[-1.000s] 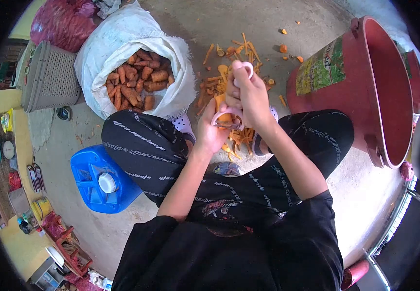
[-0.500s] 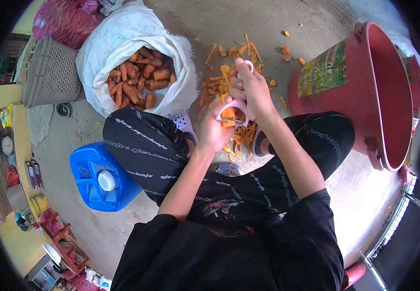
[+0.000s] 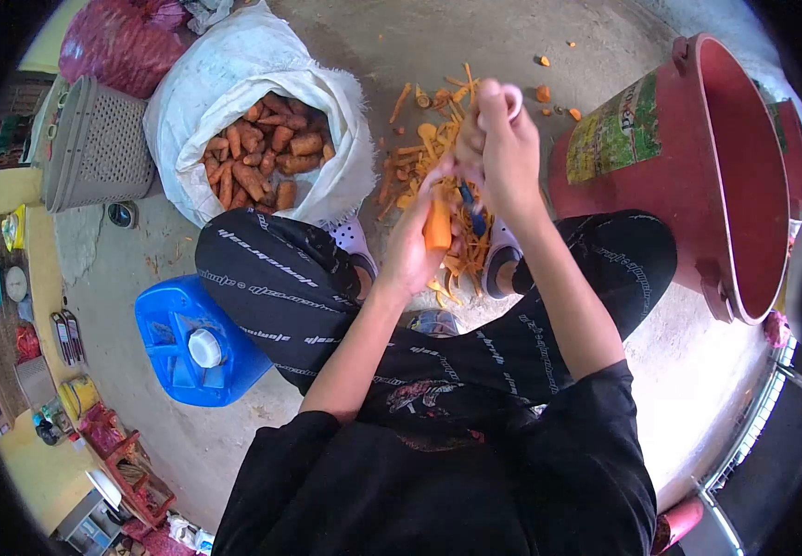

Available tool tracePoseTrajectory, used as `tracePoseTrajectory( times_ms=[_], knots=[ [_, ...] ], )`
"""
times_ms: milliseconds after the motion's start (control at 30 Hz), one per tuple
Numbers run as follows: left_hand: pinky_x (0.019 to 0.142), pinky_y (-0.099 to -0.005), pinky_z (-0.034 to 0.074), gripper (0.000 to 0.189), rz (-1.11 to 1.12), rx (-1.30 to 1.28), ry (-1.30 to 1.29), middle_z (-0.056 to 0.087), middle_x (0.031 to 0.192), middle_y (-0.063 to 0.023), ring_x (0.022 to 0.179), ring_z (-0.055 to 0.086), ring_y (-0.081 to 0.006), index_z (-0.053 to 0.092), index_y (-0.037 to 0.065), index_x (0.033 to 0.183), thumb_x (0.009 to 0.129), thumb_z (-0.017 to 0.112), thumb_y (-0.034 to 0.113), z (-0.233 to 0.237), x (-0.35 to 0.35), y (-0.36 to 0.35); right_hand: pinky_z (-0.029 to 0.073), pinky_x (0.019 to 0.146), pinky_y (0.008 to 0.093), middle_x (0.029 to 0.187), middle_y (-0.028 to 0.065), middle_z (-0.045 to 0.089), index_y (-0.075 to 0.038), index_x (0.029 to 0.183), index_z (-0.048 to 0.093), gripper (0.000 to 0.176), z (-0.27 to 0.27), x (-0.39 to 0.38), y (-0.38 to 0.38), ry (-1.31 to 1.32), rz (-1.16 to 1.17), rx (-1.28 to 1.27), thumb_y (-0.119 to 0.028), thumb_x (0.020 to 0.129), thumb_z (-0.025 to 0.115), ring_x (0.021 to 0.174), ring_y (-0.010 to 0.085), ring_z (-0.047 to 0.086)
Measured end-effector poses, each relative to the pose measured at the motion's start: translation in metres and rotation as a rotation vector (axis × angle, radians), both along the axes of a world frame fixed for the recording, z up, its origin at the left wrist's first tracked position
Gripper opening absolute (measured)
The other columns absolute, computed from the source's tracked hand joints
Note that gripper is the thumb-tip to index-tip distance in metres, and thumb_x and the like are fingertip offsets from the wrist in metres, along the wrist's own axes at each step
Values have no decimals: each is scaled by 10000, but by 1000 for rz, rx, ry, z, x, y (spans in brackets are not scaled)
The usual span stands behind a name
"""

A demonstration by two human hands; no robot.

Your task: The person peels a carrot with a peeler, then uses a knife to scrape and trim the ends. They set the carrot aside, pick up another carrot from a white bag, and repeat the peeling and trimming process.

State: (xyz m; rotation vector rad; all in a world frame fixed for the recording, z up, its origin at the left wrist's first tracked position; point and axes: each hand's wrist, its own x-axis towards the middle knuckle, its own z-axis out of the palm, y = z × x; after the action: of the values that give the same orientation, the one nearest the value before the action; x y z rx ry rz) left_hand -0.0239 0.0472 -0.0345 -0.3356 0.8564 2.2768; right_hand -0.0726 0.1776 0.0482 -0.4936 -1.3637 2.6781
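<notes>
My left hand [image 3: 407,248] is closed round a peeled orange carrot [image 3: 437,225], whose near end points toward me. Above and to its right, my right hand [image 3: 514,159] grips a pink peeler [image 3: 512,100]. The ring end of the peeler's handle sticks out past the thumb, while the blade end is blurred between the two hands. Beneath them, orange peelings [image 3: 429,139] lie heaped on the floor between my feet. A blue-handled tool [image 3: 476,221] shows on the peelings, partly covered by my right hand.
A white sack [image 3: 225,83] of unpeeled carrots [image 3: 267,148] lies open at upper left. To the right a large red bucket [image 3: 633,176] leans toward me. A blue jerrycan [image 3: 174,343] stands by my left knee, and a grey perforated basket [image 3: 104,139] sits beyond it. Carrot bits dot the floor.
My right hand has moved a little up and right with the peeler, off the carrot's near end. The blue-handled tool now shows beneath. My left hand keeps its hold.
</notes>
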Motion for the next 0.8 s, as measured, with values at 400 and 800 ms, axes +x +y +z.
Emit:
tracePoseTrajectory(
  times_ms=[400, 800],
  knots=[
    [633, -299, 413, 202, -21, 153, 33, 532, 889, -28, 761, 489, -147, 484, 128, 946, 945, 414, 317, 2, 4, -6, 413, 388, 258, 571, -28, 378, -94, 795, 420, 305, -14, 0, -5, -101, -21, -45, -344, 949, 506, 407, 63, 341],
    [590, -292, 384, 306, -18, -24, -11, 432, 845, -16, 720, 445, -136, 463, 118, 1018, 963, 433, 417, -2, 6, 1, 466, 399, 266, 574, -30, 345, -72, 817, 397, 294, -25, -22, 16, 153, -127, 499, -305, 979, 473, 429, 52, 335]
  ],
)
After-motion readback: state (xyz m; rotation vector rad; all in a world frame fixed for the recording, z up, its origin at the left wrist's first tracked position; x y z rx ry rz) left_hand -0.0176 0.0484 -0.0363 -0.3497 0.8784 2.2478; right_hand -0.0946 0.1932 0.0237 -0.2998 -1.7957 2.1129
